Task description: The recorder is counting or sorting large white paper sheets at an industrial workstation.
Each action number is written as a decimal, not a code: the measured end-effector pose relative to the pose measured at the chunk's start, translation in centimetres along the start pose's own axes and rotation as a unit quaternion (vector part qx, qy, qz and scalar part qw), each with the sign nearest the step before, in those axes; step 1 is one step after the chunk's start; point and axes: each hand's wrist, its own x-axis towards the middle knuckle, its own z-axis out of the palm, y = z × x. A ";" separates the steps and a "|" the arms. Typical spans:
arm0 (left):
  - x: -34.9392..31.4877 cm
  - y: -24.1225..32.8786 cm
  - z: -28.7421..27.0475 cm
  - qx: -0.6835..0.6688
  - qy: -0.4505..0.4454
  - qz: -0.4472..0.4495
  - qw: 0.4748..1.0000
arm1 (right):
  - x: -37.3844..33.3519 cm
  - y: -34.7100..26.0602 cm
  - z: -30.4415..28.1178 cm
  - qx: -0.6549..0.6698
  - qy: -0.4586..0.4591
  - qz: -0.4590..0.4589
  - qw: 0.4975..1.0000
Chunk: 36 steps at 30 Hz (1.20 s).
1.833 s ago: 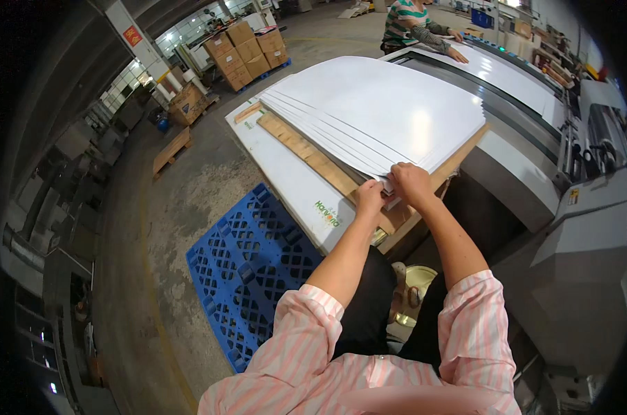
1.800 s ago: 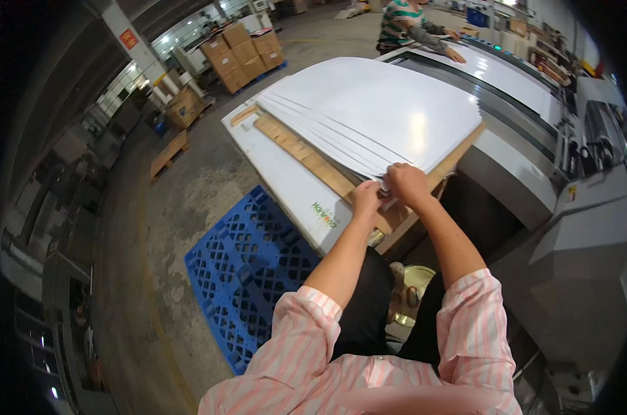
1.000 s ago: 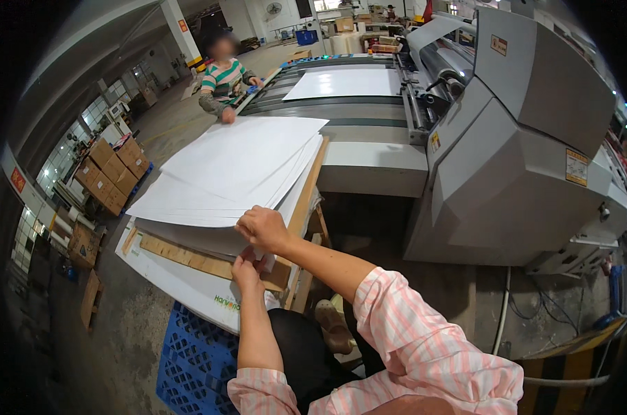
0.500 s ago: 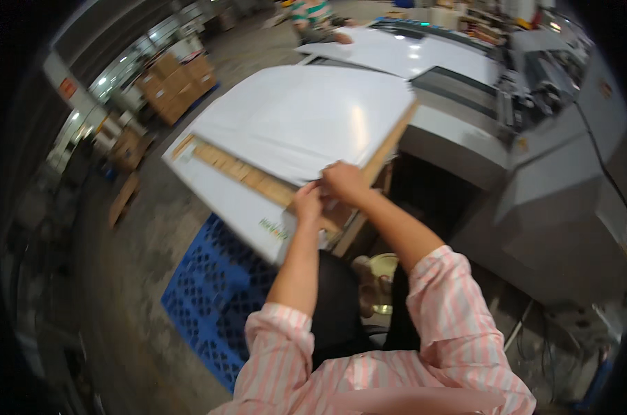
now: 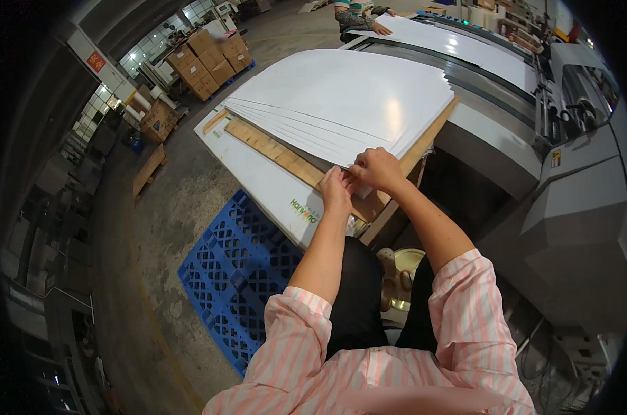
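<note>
Now, white sheets (image 5: 341, 97): spread in staggered layers over the plywood (image 5: 275, 153), which probably bears their weight; the steps leave several edges exposed.
Left hand (image 5: 337, 190): at the plywood's near corner, fingers partly curled by the sheets' corner; whether they grip, I cannot tell.
Right hand (image 5: 377, 168): at the same corner, fingers bent narrowly, perhaps to steady the layers; whether paper is pinched is hidden.
Blue pallet (image 5: 241, 273): on the floor, left of the plywood.
Grey machine (image 5: 576, 235): right of the plywood.
Co-worker's hand (image 5: 381, 29): beyond the plywood's far end, beside another sheet (image 5: 424, 36).
</note>
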 end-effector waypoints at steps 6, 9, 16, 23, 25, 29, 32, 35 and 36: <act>-0.5 0.1 0.9 0.027 -0.032 0.018 0.999 | 0.3 -0.5 -0.1 -0.109 0.118 -0.033 0.986; -0.6 0.2 0.8 0.022 -0.024 0.012 0.999 | 0.4 0.4 -0.4 -0.102 0.162 -0.131 0.973; -0.5 0.2 0.8 0.047 0.021 0.004 0.999 | 0.3 2.0 -1.0 -0.098 0.081 -0.185 0.974; 1.8 -0.1 -1.4 0.163 -0.055 -0.018 0.985 | 2.7 1.6 1.5 0.093 0.028 -0.064 0.993; 1.7 -1.2 -0.3 0.069 -0.076 -0.069 0.992 | 2.7 2.4 1.6 0.098 0.075 0.020 0.992; 2.4 -0.3 -2.4 0.139 -0.019 -0.040 0.989 | 2.5 -0.4 -1.1 0.308 0.253 0.075 0.914; 3.3 -0.8 -2.9 0.151 -0.032 -0.029 0.988 | 1.6 -0.6 -1.7 0.202 0.375 -0.053 0.903; 2.2 -0.2 -1.7 0.172 0.003 -0.055 0.984 | 0.4 -0.2 -1.3 0.105 0.228 -0.085 0.964; 2.3 0.3 -2.0 0.190 -0.005 -0.042 0.981 | 0.3 -0.3 -1.1 0.074 0.166 -0.088 0.979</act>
